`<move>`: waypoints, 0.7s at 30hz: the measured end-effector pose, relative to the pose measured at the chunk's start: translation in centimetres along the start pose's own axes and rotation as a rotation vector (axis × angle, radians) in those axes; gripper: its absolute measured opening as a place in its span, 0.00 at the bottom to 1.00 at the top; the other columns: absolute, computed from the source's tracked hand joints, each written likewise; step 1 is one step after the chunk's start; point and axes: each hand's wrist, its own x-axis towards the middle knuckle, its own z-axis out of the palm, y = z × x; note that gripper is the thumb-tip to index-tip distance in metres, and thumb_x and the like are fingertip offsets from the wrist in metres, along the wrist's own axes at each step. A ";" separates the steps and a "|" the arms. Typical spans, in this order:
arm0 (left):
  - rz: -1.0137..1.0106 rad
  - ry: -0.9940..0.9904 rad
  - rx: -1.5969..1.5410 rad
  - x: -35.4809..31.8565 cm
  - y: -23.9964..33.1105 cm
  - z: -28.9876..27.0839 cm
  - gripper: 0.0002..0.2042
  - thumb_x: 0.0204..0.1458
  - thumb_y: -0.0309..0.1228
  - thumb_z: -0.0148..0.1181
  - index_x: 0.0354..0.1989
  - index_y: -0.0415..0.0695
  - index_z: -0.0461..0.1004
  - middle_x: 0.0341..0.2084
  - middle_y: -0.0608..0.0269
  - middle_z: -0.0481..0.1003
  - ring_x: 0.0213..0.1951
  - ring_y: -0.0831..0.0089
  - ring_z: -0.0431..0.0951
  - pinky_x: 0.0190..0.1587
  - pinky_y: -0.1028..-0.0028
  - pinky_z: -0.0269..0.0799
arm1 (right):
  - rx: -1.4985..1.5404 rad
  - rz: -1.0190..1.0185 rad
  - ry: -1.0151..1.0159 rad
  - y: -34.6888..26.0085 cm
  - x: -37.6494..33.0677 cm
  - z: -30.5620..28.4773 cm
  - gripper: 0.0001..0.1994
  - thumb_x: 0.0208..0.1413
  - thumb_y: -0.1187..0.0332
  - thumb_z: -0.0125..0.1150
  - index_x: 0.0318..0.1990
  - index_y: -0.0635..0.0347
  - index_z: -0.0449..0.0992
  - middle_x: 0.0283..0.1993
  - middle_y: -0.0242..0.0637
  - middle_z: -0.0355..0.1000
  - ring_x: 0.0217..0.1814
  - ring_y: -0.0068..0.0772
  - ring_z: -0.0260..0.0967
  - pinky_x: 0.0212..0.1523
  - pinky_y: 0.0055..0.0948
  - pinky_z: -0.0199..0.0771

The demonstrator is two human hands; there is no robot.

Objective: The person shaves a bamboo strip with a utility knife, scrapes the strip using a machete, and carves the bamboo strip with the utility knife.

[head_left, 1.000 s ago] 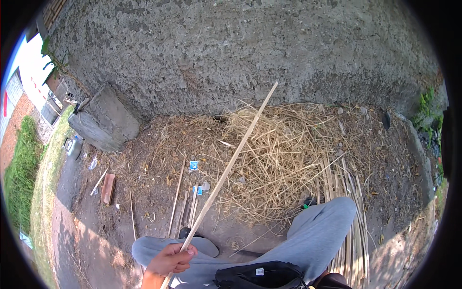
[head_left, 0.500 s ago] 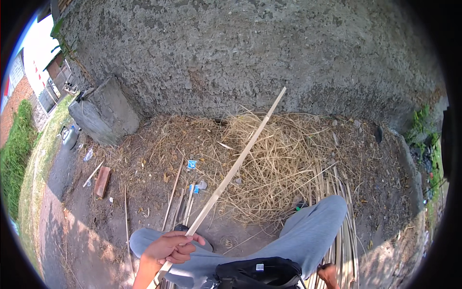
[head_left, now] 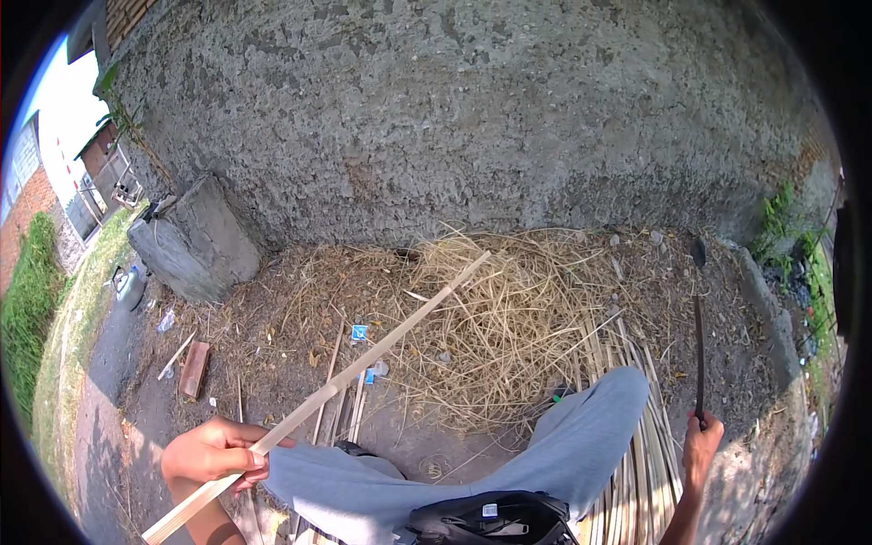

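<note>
My left hand is closed around a long pale bamboo strip. The strip slants up and right across my left leg, its far tip over the straw-like shavings, its near end past my wrist. At the right my right hand grips the handle of a knife whose long, narrow dark blade points away from me. Beyond my legs lies a big heap of thin bamboo shavings. Several cut bamboo strips lie lengthwise on the ground beside and under my right leg. A black bag rests at my lap.
A rough grey wall rises behind the shavings. Left stand a concrete block and a metal kettle. A reddish-brown block and blue packets lie on the ground. A low concrete edge runs along the right.
My left hand has moved left with the bamboo strip, which now lies at a lower slant. My right hand has come up and outward from beside my leg, bringing the knife into view.
</note>
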 end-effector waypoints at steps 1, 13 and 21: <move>0.014 0.200 0.245 -1.2 1.0 0.6 0.30 0.54 0.18 0.48 0.65 0.21 0.49 0.20 0.54 0.72 0.16 0.70 0.72 0.18 0.72 0.70 | 0.005 0.004 0.002 -1.6 -0.2 0.2 0.07 0.49 0.75 0.52 0.30 0.68 0.77 0.19 0.30 0.64 0.21 0.20 0.57 0.22 0.28 0.56; 1.174 0.332 -0.133 0.2 5.9 -1.4 0.40 0.59 0.67 0.31 0.29 0.33 0.65 0.14 0.60 0.62 0.13 0.66 0.69 0.16 0.68 0.73 | 0.553 -0.243 -0.325 -14.7 -1.9 3.3 0.08 0.55 0.80 0.50 0.37 0.67 0.77 0.17 0.25 0.62 0.16 0.12 0.58 0.17 0.16 0.55; 1.396 1.085 0.395 -0.7 12.7 2.9 0.24 0.67 0.51 0.39 0.27 0.44 0.64 0.12 0.72 0.54 0.13 0.84 0.59 0.15 0.83 0.58 | 0.651 -0.024 -0.629 -21.2 -4.6 2.8 0.09 0.63 0.75 0.49 0.42 0.70 0.75 0.21 0.27 0.65 0.17 0.12 0.58 0.17 0.16 0.59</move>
